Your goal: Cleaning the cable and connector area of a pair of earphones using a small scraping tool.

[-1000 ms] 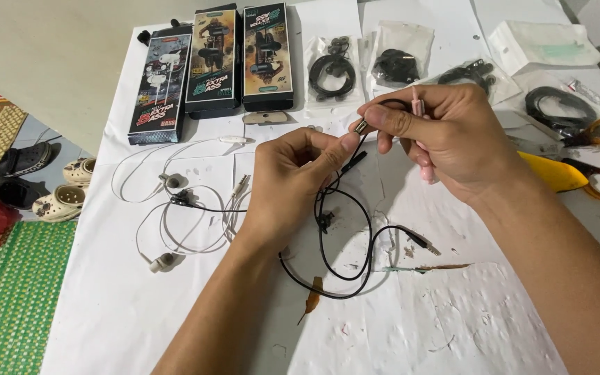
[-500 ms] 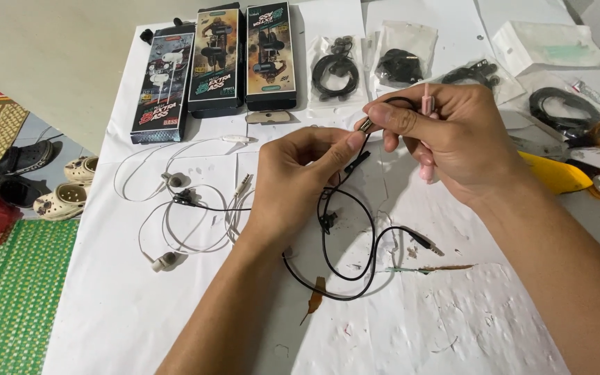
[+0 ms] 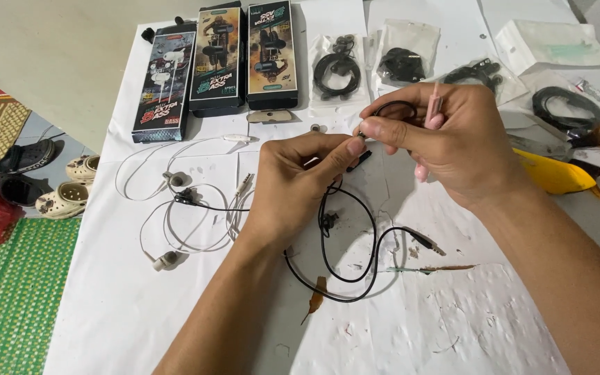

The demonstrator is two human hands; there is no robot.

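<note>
A thin black earphone cable (image 3: 345,278) is held at the centre of the frame, its free length looped on the white table cover (image 3: 105,305) below and ending in a jack plug (image 3: 425,242). The left hand (image 3: 300,184) is closed in a pinch on the cable's upper end; the right hand (image 3: 446,135) is likewise pinched shut on the same end, with a slim pink tool (image 3: 433,104) tucked between its fingers. The cable is judged very light, limp and easily kinked, its end fragile; it is best gripped close to the end with fingertips.

Three tall dark printed boxes (image 3: 220,59) are laid side by side at the upper left. Clear plastic bags of black earphones (image 3: 338,66) are ranged along the top centre, and a flat white packet (image 3: 553,45) at the upper right. White earphones (image 3: 175,215) are spread at the left.
</note>
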